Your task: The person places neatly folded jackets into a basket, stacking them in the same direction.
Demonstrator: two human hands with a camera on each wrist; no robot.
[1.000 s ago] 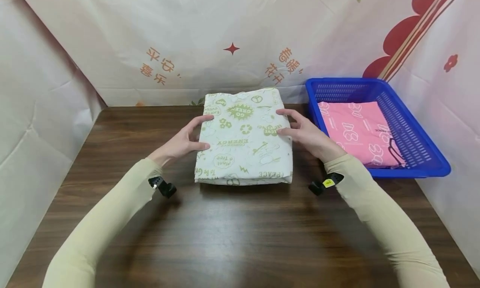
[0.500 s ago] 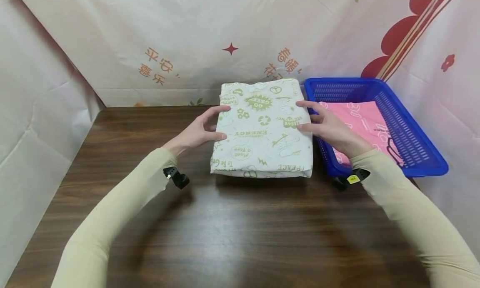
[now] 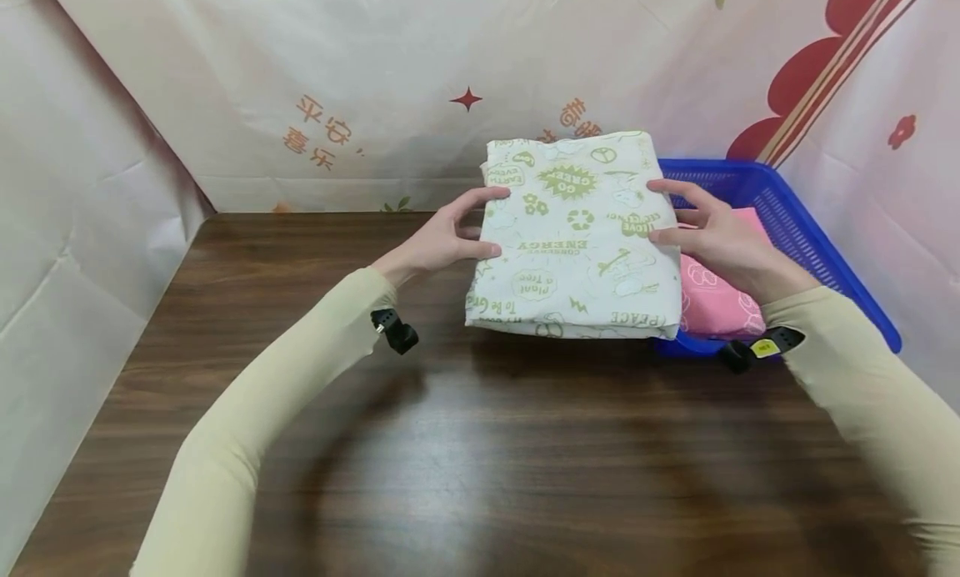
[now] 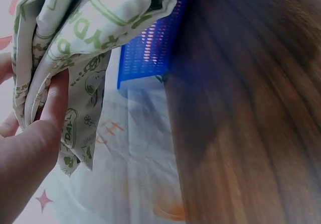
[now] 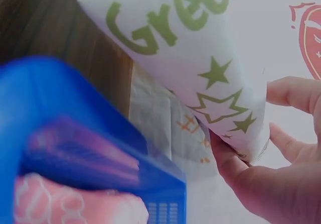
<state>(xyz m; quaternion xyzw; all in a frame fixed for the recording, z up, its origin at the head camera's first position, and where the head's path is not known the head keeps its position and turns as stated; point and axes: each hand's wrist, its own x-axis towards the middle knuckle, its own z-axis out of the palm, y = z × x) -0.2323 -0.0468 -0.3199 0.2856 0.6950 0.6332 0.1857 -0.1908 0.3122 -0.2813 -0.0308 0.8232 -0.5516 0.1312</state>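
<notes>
A folded white cloth [image 3: 573,264] printed with green words and drawings is held up off the dark table by both hands. My left hand [image 3: 442,239] grips its left edge; in the left wrist view, thumb and fingers of the left hand [image 4: 32,151] pinch the folded layers of the cloth [image 4: 108,18]. At the opposite edge my right hand [image 3: 720,235] holds on the same way. The right wrist view has the cloth [image 5: 200,68] between the thumb and fingers of the right hand [image 5: 283,184]. The cloth covers the left part of a blue basket.
The blue basket [image 3: 821,256], with slotted walls, stands at the back right. A folded pink cloth [image 3: 716,302] with white print lies in it. A white printed curtain [image 3: 247,77] hangs behind the wooden table [image 3: 420,444] and at both sides.
Both hands have carried the white cloth to the right and upward, from beside the basket to over its left side. The basket and pink cloth have stayed put.
</notes>
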